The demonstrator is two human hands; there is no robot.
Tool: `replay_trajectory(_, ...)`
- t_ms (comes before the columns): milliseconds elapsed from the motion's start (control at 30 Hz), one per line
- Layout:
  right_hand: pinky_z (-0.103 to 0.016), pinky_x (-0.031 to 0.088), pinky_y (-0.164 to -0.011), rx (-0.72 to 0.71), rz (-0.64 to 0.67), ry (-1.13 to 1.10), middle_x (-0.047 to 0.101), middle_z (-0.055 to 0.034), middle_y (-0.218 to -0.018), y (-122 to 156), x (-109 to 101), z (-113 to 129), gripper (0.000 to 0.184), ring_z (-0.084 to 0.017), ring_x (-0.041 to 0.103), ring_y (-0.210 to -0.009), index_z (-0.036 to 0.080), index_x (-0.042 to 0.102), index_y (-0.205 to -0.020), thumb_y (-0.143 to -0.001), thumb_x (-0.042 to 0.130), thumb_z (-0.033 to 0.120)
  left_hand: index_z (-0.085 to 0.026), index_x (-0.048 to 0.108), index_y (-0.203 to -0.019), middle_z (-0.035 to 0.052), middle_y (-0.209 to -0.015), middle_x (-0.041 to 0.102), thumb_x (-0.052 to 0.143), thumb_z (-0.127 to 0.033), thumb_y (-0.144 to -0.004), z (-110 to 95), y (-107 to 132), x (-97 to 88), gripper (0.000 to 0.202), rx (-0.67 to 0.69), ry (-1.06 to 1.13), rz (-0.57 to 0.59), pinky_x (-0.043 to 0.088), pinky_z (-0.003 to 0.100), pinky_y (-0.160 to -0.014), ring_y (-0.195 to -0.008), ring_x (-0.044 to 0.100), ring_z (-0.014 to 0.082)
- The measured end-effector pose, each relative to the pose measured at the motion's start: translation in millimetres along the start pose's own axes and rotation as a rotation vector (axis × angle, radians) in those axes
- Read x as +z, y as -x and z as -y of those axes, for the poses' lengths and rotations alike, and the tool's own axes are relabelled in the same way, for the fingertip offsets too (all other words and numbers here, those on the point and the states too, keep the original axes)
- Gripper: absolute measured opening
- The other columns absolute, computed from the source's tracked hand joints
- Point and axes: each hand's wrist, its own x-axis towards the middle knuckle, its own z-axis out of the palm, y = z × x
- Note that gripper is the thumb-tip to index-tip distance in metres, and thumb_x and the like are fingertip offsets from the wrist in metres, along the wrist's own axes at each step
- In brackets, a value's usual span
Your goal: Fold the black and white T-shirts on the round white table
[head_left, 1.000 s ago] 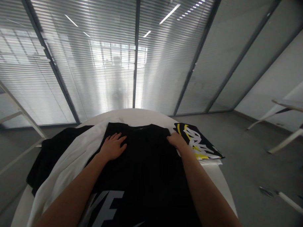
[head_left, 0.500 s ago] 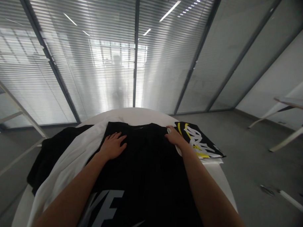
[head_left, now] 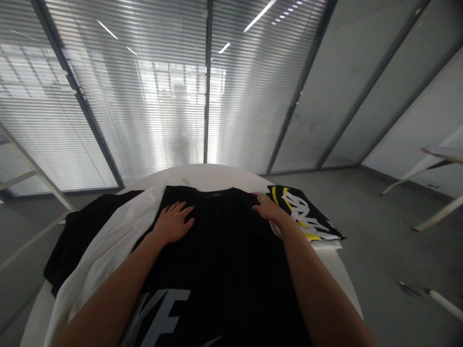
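A black T-shirt (head_left: 221, 254) with grey printed lettering lies spread out before me, its neckline at the far side. My left hand (head_left: 172, 222) rests flat on its left shoulder area, fingers spread. At the opposite shoulder, my right hand (head_left: 270, 208) has its fingers bent and closed on the shirt's edge; the fingertips are partly hidden. White cloth (head_left: 103, 240) lies along the left side of the T-shirt, with dark cloth (head_left: 77, 229) beyond it. Right of my right hand is a folded black garment (head_left: 304, 214) with white and yellow print.
Everything lies on a round white table (head_left: 212, 174). A white metal frame (head_left: 34, 166) stands at the left. Glass partitions with blinds (head_left: 242, 93) rise behind the table. At the right are another table (head_left: 448, 156) and a pale leg-like bar (head_left: 447, 305) near the floor.
Both hands stay in nearly the same places on the black T-shirt. The view has shifted only very slightly.
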Motion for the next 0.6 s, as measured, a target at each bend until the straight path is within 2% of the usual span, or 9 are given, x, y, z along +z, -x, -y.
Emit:
replay_trajectory(233,-0.03,0.04,-0.103,-0.062,-0.058,0.033,0.062,-0.015,-0.127,-4.1,-3.0,4.5,0.053,-0.024,0.057,-0.12,0.007,0.062,-0.125,-0.073,0.053,0.008,-0.03,0.046,-0.143,0.0097,-0.151,0.04,0.036,-0.052,-0.093,-1.0,0.8,-0.9,0.056,0.007,-0.002,-0.008,0.025,0.05,-0.111,-0.139,0.034,0.031)
replay_trajectory(500,-0.033,0.033,-0.11,-0.149,-0.171,0.08,0.054,-0.0177,-0.137,-5.2,0.1,18.0,0.054,-0.026,0.047,-0.13,0.006,0.059,-0.129,-0.076,0.05,0.009,-0.029,0.046,-0.143,0.01,-0.152,0.039,0.037,-0.051,-0.093,-1.5,0.4,-1.3,0.056,0.004,0.02,0.003,0.024,0.051,-0.111,-0.14,0.033,0.0316)
replay_trajectory(600,-0.031,0.031,-0.111,-0.198,-0.158,0.086,0.051,-0.0204,-0.138,1.1,-2.4,28.7,0.055,-0.025,0.045,-0.131,0.002,0.056,-0.13,-0.076,0.049,0.009,-0.029,0.047,-0.142,0.0101,-0.152,0.039,0.039,-0.051,-0.092,-1.8,0.3,-2.0,0.056,0.0,0.053,-0.003,0.023,0.052,-0.112,-0.14,0.033,0.0318)
